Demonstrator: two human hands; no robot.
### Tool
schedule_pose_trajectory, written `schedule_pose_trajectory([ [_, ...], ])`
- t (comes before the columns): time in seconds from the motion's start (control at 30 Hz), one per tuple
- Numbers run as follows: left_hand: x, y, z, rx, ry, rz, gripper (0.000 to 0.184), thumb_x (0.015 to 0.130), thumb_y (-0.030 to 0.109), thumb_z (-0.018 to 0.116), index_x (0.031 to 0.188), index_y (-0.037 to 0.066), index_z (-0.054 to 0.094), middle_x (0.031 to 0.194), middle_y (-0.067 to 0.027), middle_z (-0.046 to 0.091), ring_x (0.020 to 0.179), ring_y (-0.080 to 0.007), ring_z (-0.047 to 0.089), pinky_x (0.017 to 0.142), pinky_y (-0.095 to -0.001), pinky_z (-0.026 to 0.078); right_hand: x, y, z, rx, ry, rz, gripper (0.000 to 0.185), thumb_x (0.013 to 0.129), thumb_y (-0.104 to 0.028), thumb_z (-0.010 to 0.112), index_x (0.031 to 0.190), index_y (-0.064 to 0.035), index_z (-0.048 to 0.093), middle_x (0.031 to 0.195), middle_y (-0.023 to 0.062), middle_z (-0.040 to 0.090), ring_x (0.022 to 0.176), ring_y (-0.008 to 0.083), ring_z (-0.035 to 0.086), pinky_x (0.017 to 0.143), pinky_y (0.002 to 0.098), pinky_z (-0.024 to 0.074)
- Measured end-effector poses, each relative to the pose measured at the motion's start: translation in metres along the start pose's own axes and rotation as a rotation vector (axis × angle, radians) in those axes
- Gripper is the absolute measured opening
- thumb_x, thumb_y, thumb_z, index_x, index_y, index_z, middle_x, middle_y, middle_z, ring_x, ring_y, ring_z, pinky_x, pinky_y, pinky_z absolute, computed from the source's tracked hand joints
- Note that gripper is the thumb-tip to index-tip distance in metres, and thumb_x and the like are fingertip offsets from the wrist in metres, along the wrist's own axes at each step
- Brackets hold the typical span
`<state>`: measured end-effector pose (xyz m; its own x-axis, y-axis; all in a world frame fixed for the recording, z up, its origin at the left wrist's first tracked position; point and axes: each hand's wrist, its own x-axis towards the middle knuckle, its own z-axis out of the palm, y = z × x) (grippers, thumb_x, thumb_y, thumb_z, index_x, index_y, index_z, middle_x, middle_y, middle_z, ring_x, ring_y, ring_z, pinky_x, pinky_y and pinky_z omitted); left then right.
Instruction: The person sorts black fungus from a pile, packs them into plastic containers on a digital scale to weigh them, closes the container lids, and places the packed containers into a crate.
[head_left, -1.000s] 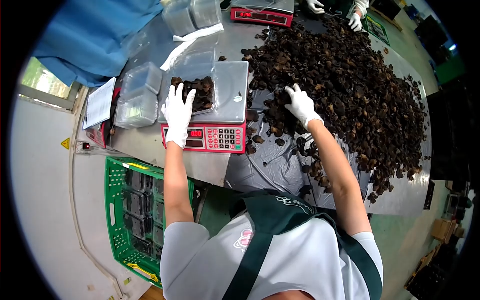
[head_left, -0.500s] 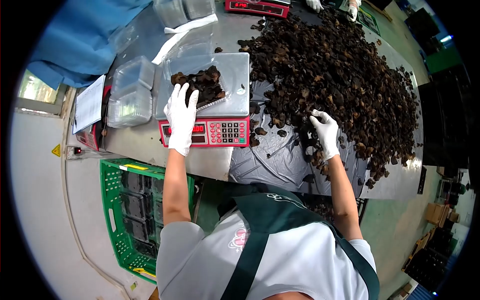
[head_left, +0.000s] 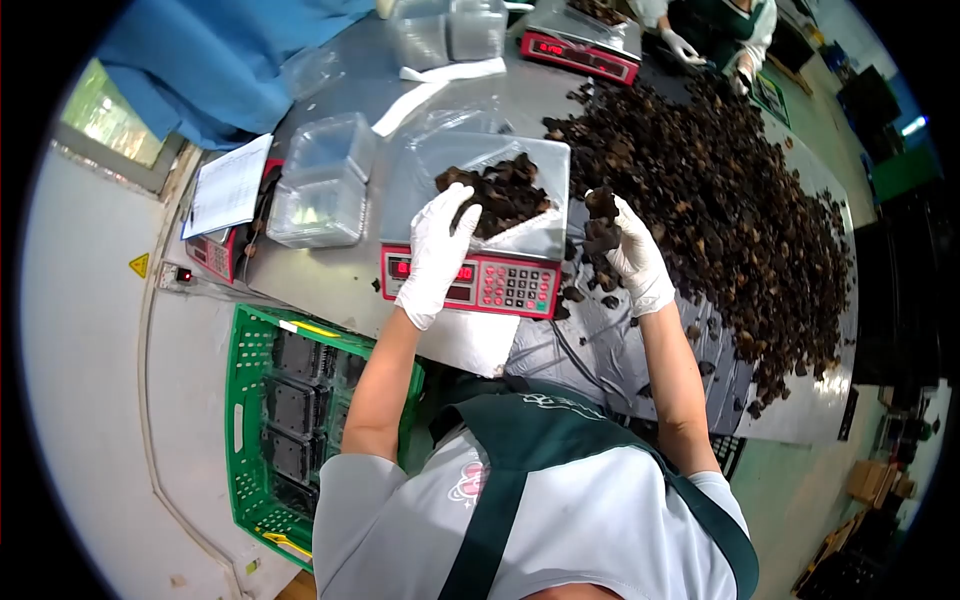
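A clear plastic tray (head_left: 522, 232) heaped with dark brown wood ear mushrooms (head_left: 508, 197) rests on the plate of a red weighing scale (head_left: 510, 285). My gloved left hand (head_left: 440, 250) grips the tray's left side, fingertips against the mushrooms and wrist above the scale's display. In my gloved right hand (head_left: 640, 262), thumb and fingers pinch a wood ear mushroom (head_left: 602, 215) just right of the scale. Beyond that hand spreads a large pile of wood ear mushrooms (head_left: 700, 190), some of it on grey plastic sheeting (head_left: 600, 350).
Stacked clear trays (head_left: 318, 205) and a clipboard with paper (head_left: 228, 185) stand left. Below the table edge is a green crate (head_left: 238, 415) holding black packs. Another red scale (head_left: 575, 58) is at the back, near a co-worker's gloved hand (head_left: 682, 45).
My right hand has lifted from the pile with a mushroom and come nearer the scale. The left hand stays at the tray. The whole view has shifted, showing more of the co-worker.
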<state>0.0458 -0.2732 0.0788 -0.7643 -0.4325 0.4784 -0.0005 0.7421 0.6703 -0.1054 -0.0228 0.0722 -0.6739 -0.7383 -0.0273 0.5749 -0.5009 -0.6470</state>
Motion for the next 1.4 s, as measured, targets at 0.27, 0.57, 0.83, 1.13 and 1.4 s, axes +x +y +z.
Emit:
schedule_pose_trajectory([
  [0.27, 0.015, -0.034, -0.041, -0.127, 0.097, -0.133, 0.026, 0.090, 0.022, 0.063, 0.109, 0.004, 0.065, 0.112, -0.0145, 0.064, 0.108, -0.0286, 0.060, 0.094, -0.0354, 0.045, 0.076, 0.003, 0.094, -0.764, 0.175, -0.131, 0.022, 0.088, -0.011, 0.064, 0.107, -0.0006, 0.064, 0.105, 0.0052, 0.066, 0.089, 0.0132, 0.061, 0.083, 0.0267, 0.0489],
  [0.57, 0.039, -0.063, -0.030, -0.286, 0.027, -0.253, 0.028, 0.091, 0.022, 0.062, 0.111, 0.002, 0.065, 0.112, -0.0122, 0.064, 0.103, -0.0227, 0.062, 0.089, -0.0306, 0.047, 0.085, 0.040, 0.097, -1.661, -0.028, -0.505, 0.024, 0.081, -0.020, 0.068, 0.103, -0.0093, 0.068, 0.117, 0.0103, 0.064, 0.096, 0.0270, 0.062, 0.084, 0.0345, 0.0505],
  [0.83, 0.066, -0.095, -0.031, -0.513, 0.160, -0.433, 0.035, 0.093, 0.025, 0.061, 0.116, -0.002, 0.062, 0.113, -0.0083, 0.064, 0.098, -0.0120, 0.059, 0.088, -0.0244, 0.045, 0.038, -0.008, 0.057, -1.555, 0.349, -0.257, 0.025, 0.089, -0.010, 0.063, 0.113, -0.0035, 0.066, 0.121, 0.0094, 0.064, 0.106, 0.0158, 0.062, 0.092, 0.0277, 0.0491],
  [1.13, 0.080, -0.101, -0.031, -0.704, 0.057, -0.648, 0.053, 0.089, 0.036, 0.064, 0.128, 0.001, 0.054, 0.122, -0.0074, 0.059, 0.114, -0.0153, 0.051, 0.100, -0.0288, 0.035, 0.020, -0.007, 0.030, -1.417, 0.478, -0.186, 0.028, 0.089, -0.009, 0.064, 0.116, -0.0010, 0.064, 0.114, 0.0088, 0.067, 0.103, 0.0141, 0.063, 0.092, 0.0266, 0.0487],
  [1.4, 0.088, -0.093, -0.014, -0.819, -0.017, -0.692, 0.065, 0.086, 0.043, 0.065, 0.135, 0.004, 0.047, 0.134, -0.0106, 0.050, 0.127, -0.0219, 0.043, 0.108, -0.0357, 0.025, 0.028, 0.005, 0.030, -1.404, 0.381, -0.252, 0.028, 0.086, -0.012, 0.067, 0.114, -0.0041, 0.066, 0.110, 0.0094, 0.068, 0.095, 0.0137, 0.065, 0.084, 0.0265, 0.0517],
])
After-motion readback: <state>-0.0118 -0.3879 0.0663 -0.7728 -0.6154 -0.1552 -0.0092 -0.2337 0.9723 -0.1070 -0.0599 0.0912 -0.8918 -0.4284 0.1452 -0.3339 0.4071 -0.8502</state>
